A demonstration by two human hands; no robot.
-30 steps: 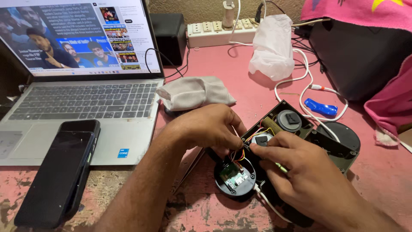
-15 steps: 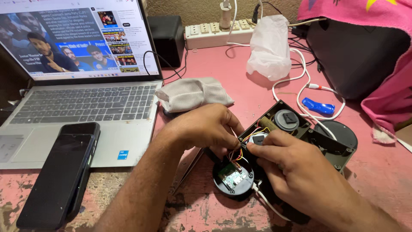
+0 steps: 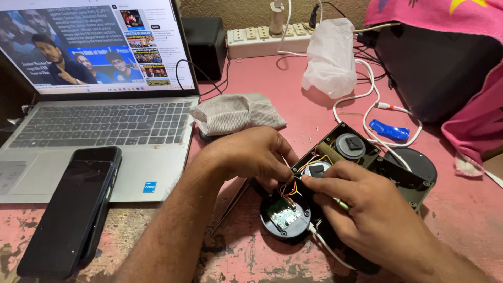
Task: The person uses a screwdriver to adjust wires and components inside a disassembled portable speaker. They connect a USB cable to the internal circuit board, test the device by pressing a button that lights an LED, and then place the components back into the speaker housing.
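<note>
Head view, and right of centre, low in the frame, sits the opened black gadget (image 3: 361,162), its casing off and its insides on show. Left hand (image 3: 254,154) comes in from the lower left, fingers curled down against the near edge of the casing, seemingly pinching at the bundle of thin coloured wires (image 3: 293,189); the fingertips are tucked under, so exactly what they nip I cannot tell. Right hand (image 3: 367,209) lies over the lower part of the body, thumb and forefinger closed on a small round part (image 3: 316,170) at the wire ends. Below them hangs a round black cap with a green circuit board (image 3: 285,215), tied on only by those wires.

Handling looks delicate to me: light plastic shell, stiff enough to grip by its black outer walls, but the wires and solder joints seem fragile, so take the rim, never the leads.

Around it: a laptop (image 3: 99,126) at upper left, a dark phone (image 3: 73,209) on its corner, a grey cloth (image 3: 236,112), a white cable (image 3: 361,99), a blue tool (image 3: 389,131), a power strip (image 3: 262,39) at the top.
</note>
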